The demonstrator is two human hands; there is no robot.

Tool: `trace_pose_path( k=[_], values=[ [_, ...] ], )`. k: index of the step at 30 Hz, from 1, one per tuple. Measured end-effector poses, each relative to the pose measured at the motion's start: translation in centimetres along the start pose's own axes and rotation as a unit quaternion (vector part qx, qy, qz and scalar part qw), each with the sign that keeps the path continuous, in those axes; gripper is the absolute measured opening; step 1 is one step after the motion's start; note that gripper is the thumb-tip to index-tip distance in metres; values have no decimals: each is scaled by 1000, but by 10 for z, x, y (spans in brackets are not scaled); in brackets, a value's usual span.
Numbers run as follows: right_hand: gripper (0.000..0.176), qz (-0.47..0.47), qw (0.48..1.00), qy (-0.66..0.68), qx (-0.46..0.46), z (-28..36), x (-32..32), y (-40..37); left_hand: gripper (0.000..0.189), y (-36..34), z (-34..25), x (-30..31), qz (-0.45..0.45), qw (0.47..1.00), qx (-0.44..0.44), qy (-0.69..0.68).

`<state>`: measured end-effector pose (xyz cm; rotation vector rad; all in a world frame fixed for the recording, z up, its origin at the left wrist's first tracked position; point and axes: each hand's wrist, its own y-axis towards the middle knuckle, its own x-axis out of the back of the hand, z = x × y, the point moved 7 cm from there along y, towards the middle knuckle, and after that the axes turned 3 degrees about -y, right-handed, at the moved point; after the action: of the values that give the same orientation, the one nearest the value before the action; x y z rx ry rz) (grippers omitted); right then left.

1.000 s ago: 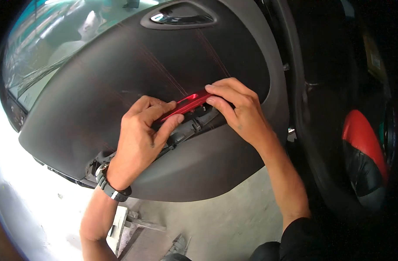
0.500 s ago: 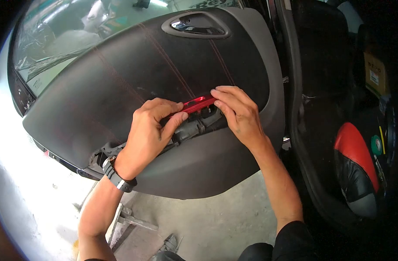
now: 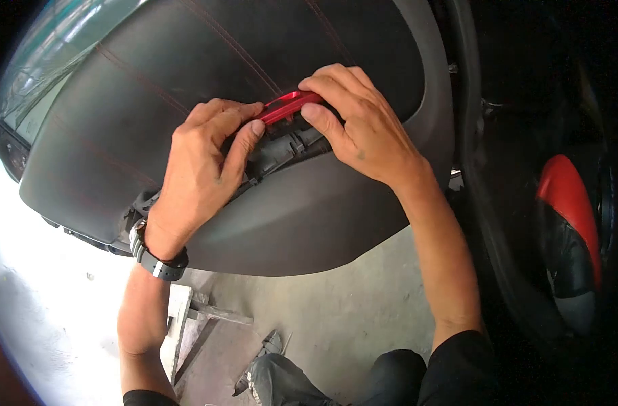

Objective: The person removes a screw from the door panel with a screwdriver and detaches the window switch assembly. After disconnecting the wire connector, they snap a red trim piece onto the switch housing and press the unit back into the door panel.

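A glossy red trim piece (image 3: 287, 108) spans the gap between my two hands, just above the opening in a car door panel (image 3: 309, 230). My left hand (image 3: 211, 145) pinches its left end between thumb and fingers. At the right end, my right hand (image 3: 363, 122) grips it the same way, thumb below and fingers on top. Beneath the trim shows the dark plastic frame (image 3: 275, 157) of the armrest recess. The black door upholstery (image 3: 167, 74) behind carries red stitched lines. My fingers hide both ends of the trim.
At the right, a red, black and grey padded piece (image 3: 569, 233) lies inside the dark car interior. A wooden stand (image 3: 187, 325) is on the concrete floor (image 3: 336, 318) below the door. The door window (image 3: 52, 68) is at the upper left.
The view has tilted down and come closer, so the door handle is out of sight. Both hands still hold the red trim, and its place over the recess looks much the same.
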<state>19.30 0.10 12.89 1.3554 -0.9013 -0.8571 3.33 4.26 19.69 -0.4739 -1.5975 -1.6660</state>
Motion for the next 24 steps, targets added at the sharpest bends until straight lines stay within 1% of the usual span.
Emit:
trace_pose_path(
  k=[2, 3, 6, 7, 8, 10, 11, 13, 16, 20, 23, 24],
  values=[
    [22, 18, 999, -11, -24, -6, -4, -1, 22, 0, 2, -1, 5, 1000, 20, -14],
    [22, 30, 999, -11, -31, -3, -7, 1, 21, 0, 0, 1, -4, 1000, -6, 12],
    [21, -3, 999, -34, -36, 7, -6, 3, 22, -2, 2, 5, -9, 999, -33, -7],
    [25, 20, 998, -16, -52, 7, -4, 3, 25, -3, 1, 8, 20, 1000, -5, -18],
    [27, 28, 997, 6, -69, 5, -1, 3, 27, -4, 3, 10, 22, 999, -16, -42],
    [32, 50, 991, 53, -108, -1, 3, 2, 29, -3, 1, 14, 34, 997, 6, -72],
    [34, 47, 990, 61, -120, 2, 10, 5, 34, -3, 0, 14, 44, 997, 3, -68],
    [38, 45, 985, 78, -150, 4, 18, 7, 39, -4, -4, 18, 30, 998, -7, -53],
    [38, 28, 994, 39, -103, 15, 26, 13, 46, -10, -4, 19, 26, 999, -11, -45],
    [36, 76, 995, 10, -71, 35, 14, 13, 50, -20, 0, 28, 8, 999, -9, -30],
    [32, 78, 996, -22, -41, 39, 5, 11, 48, -27, 3, 36, -2, 1000, 10, -23],
    [31, 77, 996, -27, -38, 40, 4, 11, 44, -29, 4, 37, -6, 999, 12, -29]
  ],
)
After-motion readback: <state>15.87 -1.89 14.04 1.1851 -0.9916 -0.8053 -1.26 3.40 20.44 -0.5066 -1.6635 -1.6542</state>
